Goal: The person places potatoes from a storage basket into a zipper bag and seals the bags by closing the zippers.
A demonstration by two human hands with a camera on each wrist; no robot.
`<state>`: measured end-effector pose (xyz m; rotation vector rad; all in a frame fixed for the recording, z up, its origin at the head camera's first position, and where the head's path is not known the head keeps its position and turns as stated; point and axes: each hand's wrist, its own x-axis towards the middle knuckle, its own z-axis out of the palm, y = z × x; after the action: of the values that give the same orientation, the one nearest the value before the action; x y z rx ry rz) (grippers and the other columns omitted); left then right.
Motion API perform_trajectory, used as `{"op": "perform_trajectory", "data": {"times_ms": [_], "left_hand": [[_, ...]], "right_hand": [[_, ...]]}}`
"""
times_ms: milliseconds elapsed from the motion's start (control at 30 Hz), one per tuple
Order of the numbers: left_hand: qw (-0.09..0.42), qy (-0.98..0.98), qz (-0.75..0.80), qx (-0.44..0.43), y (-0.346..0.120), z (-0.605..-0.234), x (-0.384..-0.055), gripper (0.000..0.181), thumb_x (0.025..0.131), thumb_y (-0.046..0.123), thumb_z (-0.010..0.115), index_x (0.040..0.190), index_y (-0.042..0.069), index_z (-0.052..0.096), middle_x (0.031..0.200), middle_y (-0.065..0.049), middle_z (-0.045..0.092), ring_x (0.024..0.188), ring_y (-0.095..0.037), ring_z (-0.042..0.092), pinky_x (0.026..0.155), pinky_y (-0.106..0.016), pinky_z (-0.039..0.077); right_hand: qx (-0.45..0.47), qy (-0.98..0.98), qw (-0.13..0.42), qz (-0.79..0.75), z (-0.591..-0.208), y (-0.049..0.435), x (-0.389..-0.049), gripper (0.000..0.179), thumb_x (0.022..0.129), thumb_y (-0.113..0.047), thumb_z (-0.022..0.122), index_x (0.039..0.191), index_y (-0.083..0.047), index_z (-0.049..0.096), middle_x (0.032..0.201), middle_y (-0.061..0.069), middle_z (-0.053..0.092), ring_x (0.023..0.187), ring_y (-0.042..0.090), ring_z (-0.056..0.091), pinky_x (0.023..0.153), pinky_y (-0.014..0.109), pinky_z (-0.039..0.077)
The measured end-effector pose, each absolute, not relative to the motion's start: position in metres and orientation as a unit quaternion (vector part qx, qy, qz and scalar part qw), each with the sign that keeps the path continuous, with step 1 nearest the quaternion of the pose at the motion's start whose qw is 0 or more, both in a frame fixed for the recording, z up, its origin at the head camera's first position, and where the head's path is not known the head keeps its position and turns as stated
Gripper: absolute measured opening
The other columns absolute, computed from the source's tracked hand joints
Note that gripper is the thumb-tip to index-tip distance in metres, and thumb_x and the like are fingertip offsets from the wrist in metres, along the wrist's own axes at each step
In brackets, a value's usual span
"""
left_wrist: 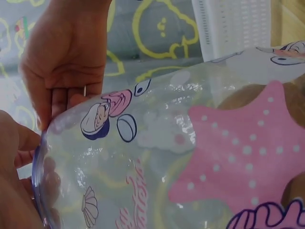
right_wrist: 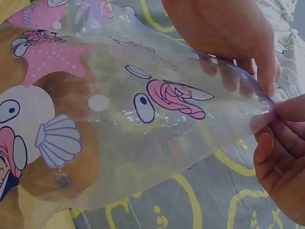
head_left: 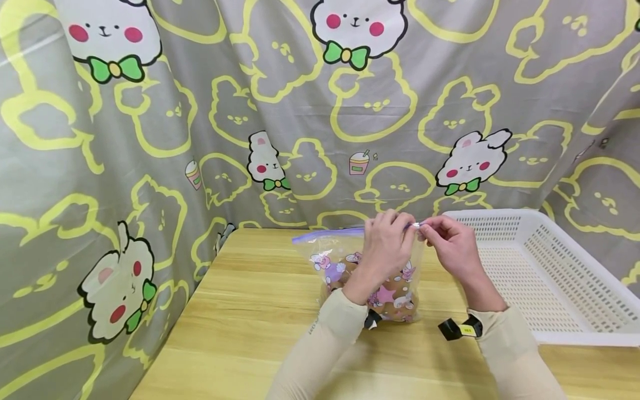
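Observation:
A clear zip-lock bag [head_left: 345, 278] printed with pink starfish, shells and cartoon figures stands on the table, with brown rounded things [right_wrist: 71, 133] inside its lower part. Along its top runs a purple zip strip [head_left: 320, 235]. My left hand [head_left: 387, 241] grips that strip near the right corner, thumb and fingers on either side of the film. At the corner itself, my right hand [head_left: 452, 244] pinches the end of the strip between thumb and forefinger. Both hands are close together; in the right wrist view the left hand [right_wrist: 228, 38] is above the right hand [right_wrist: 286, 152].
A white perforated plastic basket [head_left: 580, 336] stands on the right of the wooden table [head_left: 240, 311], just beyond the right forearm. A grey curtain [head_left: 300, 111] with yellow outlines and cartoon animals hangs behind and along the left side. Black straps [head_left: 460, 329] circle the wrists.

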<state>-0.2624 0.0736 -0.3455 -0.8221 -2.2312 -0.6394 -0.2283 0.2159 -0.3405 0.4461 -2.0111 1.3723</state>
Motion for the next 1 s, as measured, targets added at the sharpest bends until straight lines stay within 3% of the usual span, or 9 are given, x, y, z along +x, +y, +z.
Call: {"op": "perform_trajectory", "data": {"times_ms": [100,400,567,833,1000], "left_hand": [[0.337,-0.859,-0.231,-0.309,0.074,-0.346,-0.261,0.015,0.097,0.026,0.049,0.097,0.021,0.063,0.092,0.007,0.056,0.086,-0.012,0.05,0.073,-0.027,0.034],[0.346,-0.857,-0.222,-0.309,0.069,-0.347,-0.261,0.012,0.095,0.028,0.055,0.095,0.021,0.065,0.091,0.009,0.06,0.087,-0.011,0.053,0.073,-0.027,0.036],[0.348,-0.844,-0.244,-0.326,0.065,-0.346,-0.262,0.013,0.095,0.028,0.057,0.096,0.02,0.067,0.093,0.009,0.063,0.087,-0.01,0.054,0.071,-0.025,0.035],[0.345,-0.841,-0.257,-0.327,0.063,-0.345,-0.262,0.012,0.094,0.028,0.059,0.092,0.019,0.067,0.093,0.009,0.064,0.086,-0.008,0.054,0.073,-0.025,0.035],[0.346,-0.84,-0.264,-0.323,0.06,-0.345,-0.264,0.011,0.093,0.028,0.06,0.092,0.02,0.067,0.096,0.01,0.065,0.087,-0.007,0.055,0.077,-0.027,0.037]], "right_hand": [[0.172,-0.772,0.338,0.51,-0.344,0.217,-0.231,0.005,0.086,0.012,0.06,0.081,0.011,0.062,0.067,0.021,0.06,0.057,0.005,0.053,0.051,0.012,0.043],[0.148,-0.772,0.321,0.528,-0.359,0.228,-0.239,0.009,0.091,-0.003,0.061,0.085,0.004,0.063,0.067,0.013,0.06,0.054,0.02,0.05,0.045,0.018,0.042],[0.137,-0.777,0.307,0.532,-0.358,0.227,-0.239,0.011,0.091,-0.007,0.063,0.088,0.004,0.065,0.069,0.011,0.061,0.056,0.016,0.052,0.046,0.018,0.042],[0.168,-0.787,0.308,0.508,-0.347,0.219,-0.232,0.005,0.089,0.005,0.059,0.086,0.007,0.062,0.068,0.018,0.057,0.055,0.015,0.048,0.044,0.018,0.038],[0.153,-0.803,0.314,0.483,-0.331,0.211,-0.216,0.008,0.09,0.006,0.056,0.083,0.01,0.058,0.068,0.021,0.055,0.054,0.008,0.044,0.043,0.018,0.035]]}}
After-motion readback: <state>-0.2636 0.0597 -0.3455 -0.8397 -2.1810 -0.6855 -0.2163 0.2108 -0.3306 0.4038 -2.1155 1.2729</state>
